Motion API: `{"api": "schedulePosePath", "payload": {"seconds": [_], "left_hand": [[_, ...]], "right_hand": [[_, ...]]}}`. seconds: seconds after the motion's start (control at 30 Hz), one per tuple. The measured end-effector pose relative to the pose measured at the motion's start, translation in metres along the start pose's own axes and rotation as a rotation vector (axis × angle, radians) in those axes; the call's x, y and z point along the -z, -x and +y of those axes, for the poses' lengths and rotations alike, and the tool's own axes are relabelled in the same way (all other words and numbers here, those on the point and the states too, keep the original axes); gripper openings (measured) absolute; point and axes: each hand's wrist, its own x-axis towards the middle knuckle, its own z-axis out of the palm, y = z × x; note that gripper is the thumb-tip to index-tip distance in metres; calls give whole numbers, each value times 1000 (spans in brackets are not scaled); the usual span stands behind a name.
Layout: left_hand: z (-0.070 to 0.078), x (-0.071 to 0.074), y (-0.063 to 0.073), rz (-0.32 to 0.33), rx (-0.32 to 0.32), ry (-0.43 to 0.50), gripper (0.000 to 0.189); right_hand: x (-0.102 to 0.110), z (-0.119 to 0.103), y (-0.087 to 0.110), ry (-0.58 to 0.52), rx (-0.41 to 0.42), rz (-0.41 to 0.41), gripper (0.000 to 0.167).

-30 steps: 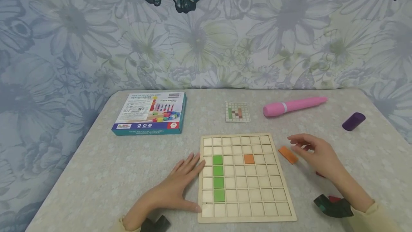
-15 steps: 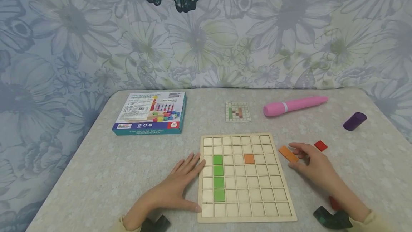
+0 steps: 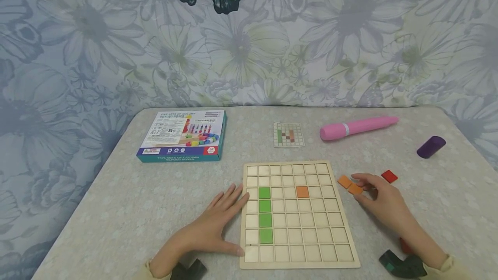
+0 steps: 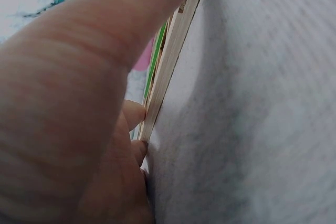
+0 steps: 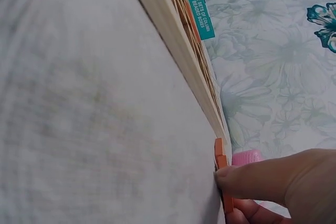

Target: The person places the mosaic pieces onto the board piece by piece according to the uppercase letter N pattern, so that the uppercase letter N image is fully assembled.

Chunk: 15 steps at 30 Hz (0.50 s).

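On the right side of the tabletop point(image 3: 116, 211), the right hand point(image 3: 383, 200) has its grip drawn to a narrow pinch: the near orange tile point(image 3: 354, 189) is held between the thumb and a finger. Whether this tile is lifted, I cannot tell. The far orange tile point(image 3: 344, 182) is just beside it, between the held tile and the board point(image 3: 300, 235), so it stands directly in the way on that side. A red tile point(image 3: 389, 176) lies near the knuckles, and a second red piece point(image 3: 406, 246) is partly covered by the right forearm.

The left hand point(image 3: 212, 219) has its fingers spread and nothing inside the grip – its thumb and index finger touch the left edge of the board. In the board sit four green tiles point(image 3: 265, 206) in one column and one orange square point(image 3: 302, 192) more to the right.

Behind the board lies a small pattern card point(image 3: 288, 135); to its right are a pink pen-shaped thing point(image 3: 358, 128) and, farther, a purple cylinder point(image 3: 431, 147). At the far left is a flat box point(image 3: 180, 135) – well apart from both hands
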Motion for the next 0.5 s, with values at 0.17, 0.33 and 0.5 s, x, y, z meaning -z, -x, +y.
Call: {"api": "schedulePosePath", "payload": {"seconds": [0.17, 0.33, 0.5], "left_hand": [[0, 0, 0, -7, 6, 7, 113], [0, 0, -1, -11, 4, 14, 113], [0, 1, 0, -11, 3, 18, 113]], "right_hand": [[1, 0, 0, -35, -21, -16, 47], [4, -3, 0, -45, -12, -8, 44], [6, -15, -3, -100, 57, -9, 44]]}}
